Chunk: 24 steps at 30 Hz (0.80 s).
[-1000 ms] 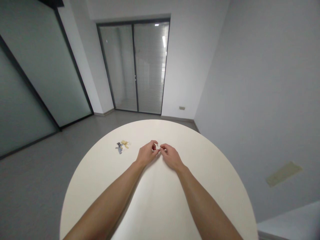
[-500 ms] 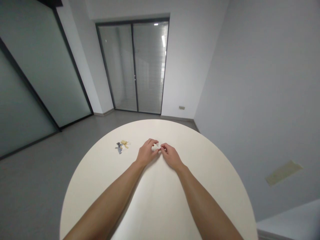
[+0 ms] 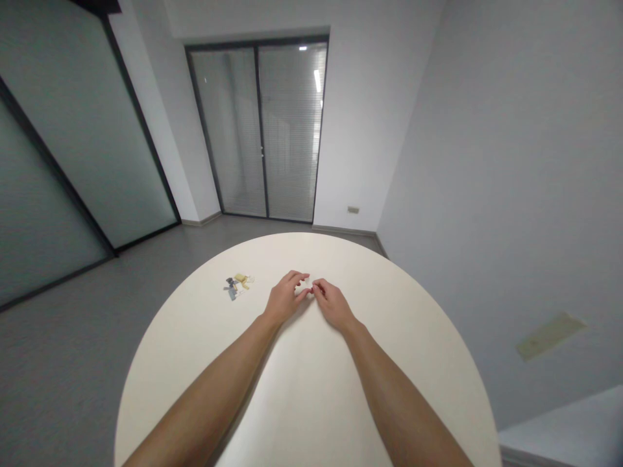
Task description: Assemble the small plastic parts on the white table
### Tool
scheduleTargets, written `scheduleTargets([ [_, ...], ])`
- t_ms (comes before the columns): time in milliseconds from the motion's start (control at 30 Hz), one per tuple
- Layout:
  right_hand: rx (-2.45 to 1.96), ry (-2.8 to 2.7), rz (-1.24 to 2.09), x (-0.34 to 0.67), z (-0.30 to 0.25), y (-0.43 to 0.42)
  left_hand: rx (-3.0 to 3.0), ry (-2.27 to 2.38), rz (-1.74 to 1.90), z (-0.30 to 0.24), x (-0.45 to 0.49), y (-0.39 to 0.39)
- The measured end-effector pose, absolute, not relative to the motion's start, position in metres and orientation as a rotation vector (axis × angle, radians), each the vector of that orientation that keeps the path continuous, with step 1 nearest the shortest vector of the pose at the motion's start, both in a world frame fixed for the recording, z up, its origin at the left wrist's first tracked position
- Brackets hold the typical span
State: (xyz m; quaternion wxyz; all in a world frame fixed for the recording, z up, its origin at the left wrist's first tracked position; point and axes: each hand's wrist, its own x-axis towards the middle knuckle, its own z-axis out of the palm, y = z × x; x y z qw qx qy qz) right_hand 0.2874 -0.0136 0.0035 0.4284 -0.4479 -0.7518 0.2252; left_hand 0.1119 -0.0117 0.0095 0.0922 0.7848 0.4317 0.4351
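Both hands meet over the far half of the round white table point(image 3: 311, 402). My left hand point(image 3: 283, 298) curves its fingers and thumb around a small gap, where a tiny pale piece point(image 3: 307, 282) shows faintly. With thumb and fingertips pressed together, my right hand point(image 3: 332, 302) pinches at the same spot. What it grips is too small to make out. The fingertips of the two hands nearly touch. To the left of them lies a small group of parts: a yellow piece point(image 3: 240, 277), a dark piece point(image 3: 230, 281) and a grey-blue piece point(image 3: 232, 294), with thin clear bits beside them.
Beyond the table stands a glass double door point(image 3: 263, 130) with blinds. Frosted glass panels point(image 3: 87, 130) run along the left, and a grey wall point(image 3: 511, 162) rises on the right. A strip of tape point(image 3: 551, 336) is stuck low on that wall.
My hands keep almost the same place. The left fingertips shift slightly around the small gap; the parts on the left lie as before.
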Motion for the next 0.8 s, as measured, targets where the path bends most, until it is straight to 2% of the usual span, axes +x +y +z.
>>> scheduleTargets([
  [800,-1.086,-1.857,0.554,0.2881,0.0002,-0.0105,2.312,1.313,1.282,0.0102,0.1111,-0.0118],
])
